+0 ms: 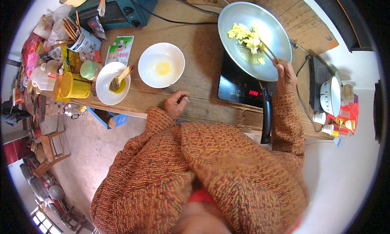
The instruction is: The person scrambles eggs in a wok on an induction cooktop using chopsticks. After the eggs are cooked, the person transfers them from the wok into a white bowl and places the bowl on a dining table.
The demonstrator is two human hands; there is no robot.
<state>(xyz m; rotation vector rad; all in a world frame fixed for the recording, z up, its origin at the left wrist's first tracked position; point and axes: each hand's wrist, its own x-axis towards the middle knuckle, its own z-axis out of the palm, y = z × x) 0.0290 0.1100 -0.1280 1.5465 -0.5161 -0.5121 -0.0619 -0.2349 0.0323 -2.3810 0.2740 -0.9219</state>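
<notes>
My right hand [287, 75] is closed around a pair of chopsticks [267, 49], whose tips reach into the scrambled egg. The yellow egg [246, 34] lies in soft lumps in a silvery wok [280, 35]. Beneath the wok is a black induction cooker [228, 81] with a lit red display. The wok's black handle [266, 118] points toward me, beside my right sleeve, with no hand on it. My left hand [176, 104] rests at the table's front edge, fingers curled in. Beyond it stands a white bowl [146, 59] with a little yellow liquid at the bottom.
A smaller white bowl [105, 94] holds dark yellow oil and a utensil. Left of it are a yellow tub [75, 86], a green-lidded jar [88, 70] and a container of chopsticks [86, 42]. A teal oven [126, 9] stands behind. An enamel bowl [331, 96] sits at the right.
</notes>
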